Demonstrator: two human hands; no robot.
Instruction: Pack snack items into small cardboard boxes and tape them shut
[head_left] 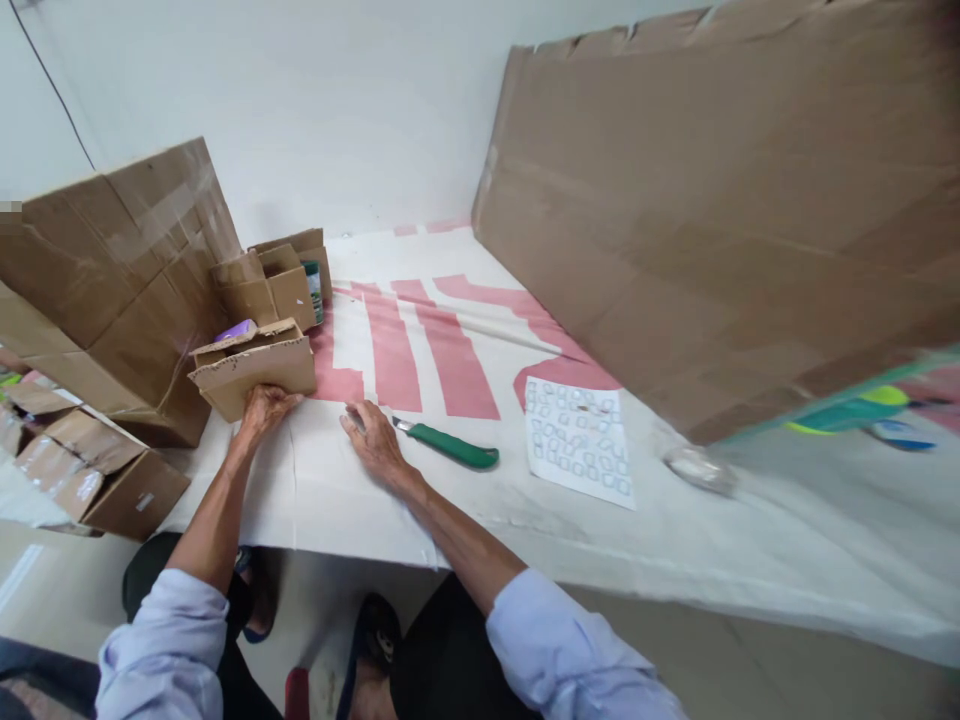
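Small open carton [255, 366]: stood at left on the covered table [585, 545]; left hand [264, 410] touched its lower front, grasp impossible to tell; right hand [375, 437] lay unladen beside green cutter [454, 446]; step seemingly carton-steadying; shifting it called for firm hold.

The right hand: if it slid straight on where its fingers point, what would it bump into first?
The right hand would probably meet the small cardboard box that the left hand touches, though depth is hard to judge.
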